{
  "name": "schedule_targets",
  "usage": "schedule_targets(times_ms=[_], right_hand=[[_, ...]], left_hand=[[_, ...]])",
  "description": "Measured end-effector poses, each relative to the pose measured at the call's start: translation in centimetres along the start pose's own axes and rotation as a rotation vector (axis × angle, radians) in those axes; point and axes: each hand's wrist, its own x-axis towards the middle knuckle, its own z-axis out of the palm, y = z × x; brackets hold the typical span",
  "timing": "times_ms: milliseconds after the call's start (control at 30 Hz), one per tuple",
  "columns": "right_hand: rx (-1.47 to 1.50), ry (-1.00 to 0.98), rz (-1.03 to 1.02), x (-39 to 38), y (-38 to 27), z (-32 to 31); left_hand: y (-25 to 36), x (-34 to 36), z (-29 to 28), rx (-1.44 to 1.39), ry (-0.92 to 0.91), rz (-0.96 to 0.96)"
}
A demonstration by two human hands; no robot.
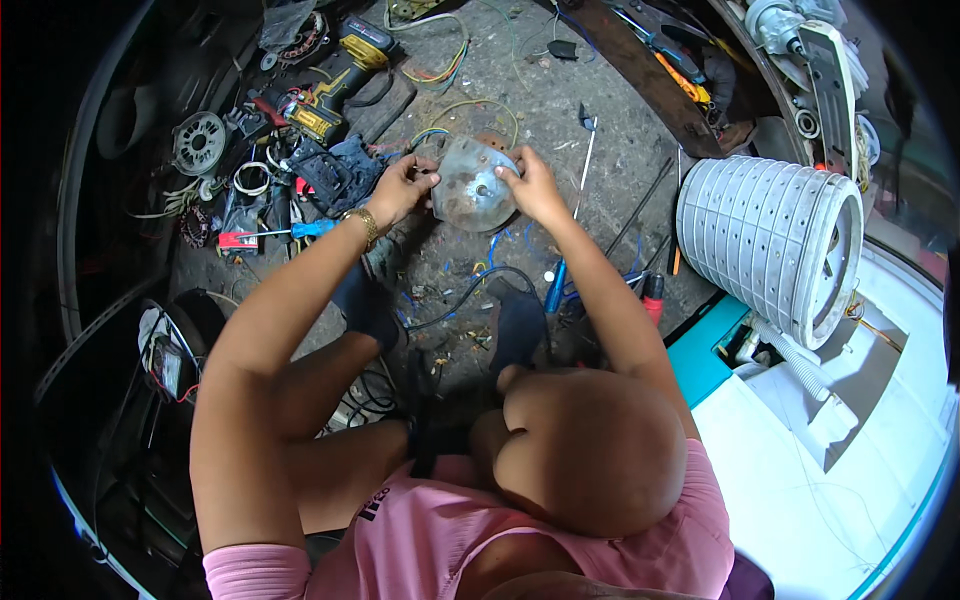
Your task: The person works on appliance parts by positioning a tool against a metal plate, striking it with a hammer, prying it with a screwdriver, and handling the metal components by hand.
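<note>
A flat, roundish grey metal plate (462, 208) with a small central hole and one straight-cut side is held up in front of me. My right hand (534, 188) grips its right edge, thumb lying on the face and fingers behind. At the left edge, my left hand (402, 190) is closed, thumb and fingertips pinched at the rim; those fingers are partly hidden. Behind the plate's upper edge shows a brownish, rusty piece (492, 140).
Left lie a yellow cordless drill (345, 80), a round metal motor cover (199, 144) and a blue-handled screwdriver (312, 229). Another blue screwdriver (556, 288) lies beside my right forearm. A perforated washing-machine drum (750, 245) stands right, above a white appliance body (780, 430).
</note>
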Motion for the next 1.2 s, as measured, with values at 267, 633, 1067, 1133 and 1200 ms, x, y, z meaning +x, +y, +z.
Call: schedule_targets(times_ms=[267,633,1067,1133,1200], right_hand=[[0.002,0.144,0.058,-0.8,-1.3,2.2],[-0.027,0.190,-0.002,-0.7,-1.1,2.4],[-0.067,0.159,0.001,-1.0,-2.4,1.8],[-0.059,0.171,-0.023,-1.0,-2.2,1.0],[-0.231,0.094,0.014,-1.9,-2.9,0.1]], left_hand=[[1.9,0.7,-1.8,-0.017,0.018,-0.098],[1.6,0.5,-2.0,-0.091,0.049,-0.144],[2.0,0.5,-1.4,-0.102,0.073,-0.173],[2.1,1.0,-0.6,-0.100,0.072,-0.170],[1.8,1.2,-0.5,-0.084,0.042,-0.175]])
